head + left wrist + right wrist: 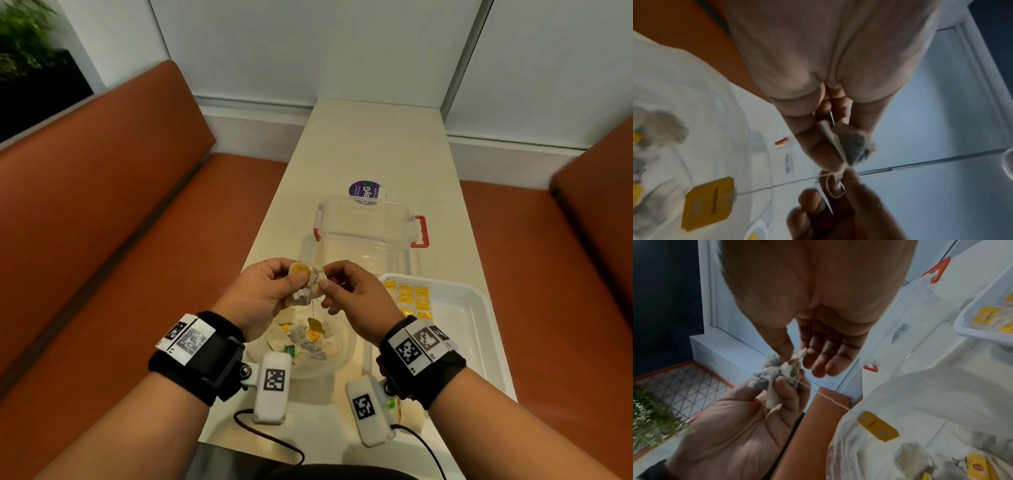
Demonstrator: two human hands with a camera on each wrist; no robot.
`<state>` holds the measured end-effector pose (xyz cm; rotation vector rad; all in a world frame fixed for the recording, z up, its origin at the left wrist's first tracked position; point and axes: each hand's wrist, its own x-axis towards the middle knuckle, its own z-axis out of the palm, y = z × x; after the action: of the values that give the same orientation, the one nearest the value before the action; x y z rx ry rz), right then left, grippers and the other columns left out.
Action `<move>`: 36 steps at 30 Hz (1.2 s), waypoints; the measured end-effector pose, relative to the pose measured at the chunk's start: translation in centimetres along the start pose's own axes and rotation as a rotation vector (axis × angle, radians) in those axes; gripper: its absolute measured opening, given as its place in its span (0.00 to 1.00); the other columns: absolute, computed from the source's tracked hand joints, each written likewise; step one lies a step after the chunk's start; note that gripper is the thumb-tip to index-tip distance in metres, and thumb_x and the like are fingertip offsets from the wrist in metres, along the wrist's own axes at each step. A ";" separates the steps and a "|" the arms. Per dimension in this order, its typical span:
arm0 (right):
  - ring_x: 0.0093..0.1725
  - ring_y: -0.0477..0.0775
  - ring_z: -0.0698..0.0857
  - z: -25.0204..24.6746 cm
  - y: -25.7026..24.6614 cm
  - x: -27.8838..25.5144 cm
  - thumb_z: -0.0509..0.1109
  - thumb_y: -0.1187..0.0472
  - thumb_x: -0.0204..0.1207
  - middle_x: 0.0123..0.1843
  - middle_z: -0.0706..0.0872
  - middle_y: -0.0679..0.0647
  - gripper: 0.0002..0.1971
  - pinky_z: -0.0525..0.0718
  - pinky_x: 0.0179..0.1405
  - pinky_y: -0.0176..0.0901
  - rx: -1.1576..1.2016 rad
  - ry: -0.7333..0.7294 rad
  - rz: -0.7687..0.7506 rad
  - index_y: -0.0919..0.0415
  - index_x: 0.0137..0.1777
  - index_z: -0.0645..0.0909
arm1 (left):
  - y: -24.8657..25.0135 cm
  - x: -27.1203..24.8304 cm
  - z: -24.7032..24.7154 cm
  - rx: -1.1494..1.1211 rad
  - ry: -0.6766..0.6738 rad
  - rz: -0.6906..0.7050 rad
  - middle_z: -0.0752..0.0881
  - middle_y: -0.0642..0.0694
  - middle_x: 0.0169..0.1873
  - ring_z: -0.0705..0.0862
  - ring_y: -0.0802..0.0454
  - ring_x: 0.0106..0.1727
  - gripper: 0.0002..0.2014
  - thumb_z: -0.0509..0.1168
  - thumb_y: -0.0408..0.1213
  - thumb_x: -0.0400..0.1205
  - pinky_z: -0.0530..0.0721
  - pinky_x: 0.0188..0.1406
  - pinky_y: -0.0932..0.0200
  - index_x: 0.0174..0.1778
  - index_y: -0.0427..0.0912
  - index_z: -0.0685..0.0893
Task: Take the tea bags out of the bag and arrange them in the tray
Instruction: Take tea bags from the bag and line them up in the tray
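Head view is showing both hands raised over the open plastic bag [301, 346], working at a small clump of tea bags [310, 284] between them. The left hand [265, 298] is gripping the clump, fingers curled round it, a yellow tag under the thumb. The right hand [356, 294] is pinching a corner of it between thumb and forefinger, the other fingers hanging loose. A string is trailing down from the clump to a yellow tag [314, 324] dangling above the bag.

By my reading, the untangling step is in hand: the bags' strings are looking knotted together. The next move is calling for one bag teased free without tearing its paper, then laid in the white tray [479, 329] at about 3 o'clock of the bag, beside the rows of tagged bags [412, 301] already lying there.

A round purple sticker [365, 192] at 12 o'clock, beyond the clear box [370, 226], is showing partial lettering, "ayG"; the tags' red marks are too small to read.
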<state>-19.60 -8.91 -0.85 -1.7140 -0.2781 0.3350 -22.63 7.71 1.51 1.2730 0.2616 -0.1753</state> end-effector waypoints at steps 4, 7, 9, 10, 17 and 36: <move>0.33 0.53 0.85 0.9 0.0 0.5 0.71 0.64 0.77 0.34 0.82 0.50 0.05 0.86 0.39 0.51 -0.052 0.008 0.053 0.53 0.44 0.78 | -1.2 -0.2 0.4 -0.136 0.041 -0.075 0.85 0.37 0.38 0.84 0.46 0.34 0.02 0.61 0.27 0.83 0.84 0.28 0.57 0.47 0.35 0.79; 0.31 0.51 0.84 1.5 0.0 0.8 0.71 0.61 0.77 0.33 0.86 0.53 0.02 0.85 0.37 0.48 -0.132 -0.002 0.047 0.55 0.44 0.80 | -2.2 -0.3 0.9 -0.118 0.070 -0.087 0.86 0.40 0.36 0.84 0.49 0.32 0.03 0.63 0.33 0.84 0.80 0.26 0.59 0.50 0.38 0.78; 0.31 0.48 0.83 1.6 0.1 0.9 0.70 0.60 0.77 0.34 0.86 0.51 0.01 0.84 0.35 0.45 -0.179 -0.003 0.032 0.54 0.44 0.81 | -2.6 -0.2 1.0 -0.126 0.102 -0.087 0.86 0.39 0.38 0.83 0.50 0.32 0.03 0.64 0.33 0.83 0.79 0.24 0.61 0.49 0.38 0.78; 0.31 0.48 0.83 1.5 0.2 0.9 0.70 0.61 0.77 0.35 0.85 0.50 0.02 0.82 0.35 0.44 -0.169 0.004 0.032 0.53 0.44 0.82 | -2.7 -0.1 0.9 -0.144 0.112 -0.091 0.85 0.39 0.39 0.82 0.50 0.33 0.02 0.64 0.32 0.83 0.78 0.23 0.62 0.49 0.37 0.78; 0.54 0.44 0.83 -0.3 1.3 0.0 0.71 0.69 0.68 0.60 0.83 0.44 0.25 0.85 0.53 0.42 -0.294 -0.146 0.067 0.45 0.63 0.76 | -0.8 0.1 0.7 -0.260 0.100 -0.072 0.82 0.44 0.32 0.81 0.50 0.35 0.02 0.63 0.32 0.84 0.77 0.22 0.64 0.45 0.39 0.78; 0.41 0.45 0.87 0.2 -1.0 -0.1 0.65 0.62 0.81 0.38 0.89 0.50 0.08 0.82 0.46 0.38 -0.157 -0.186 -0.139 0.53 0.41 0.83 | -1.6 0.4 -1.7 -0.525 0.222 -0.214 0.79 0.43 0.36 0.82 0.52 0.32 0.08 0.67 0.39 0.78 0.76 0.17 0.66 0.45 0.39 0.77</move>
<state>-19.73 -8.54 0.16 -1.8090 -0.5700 0.3791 -22.86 8.93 -0.52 0.7394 0.5944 -0.1357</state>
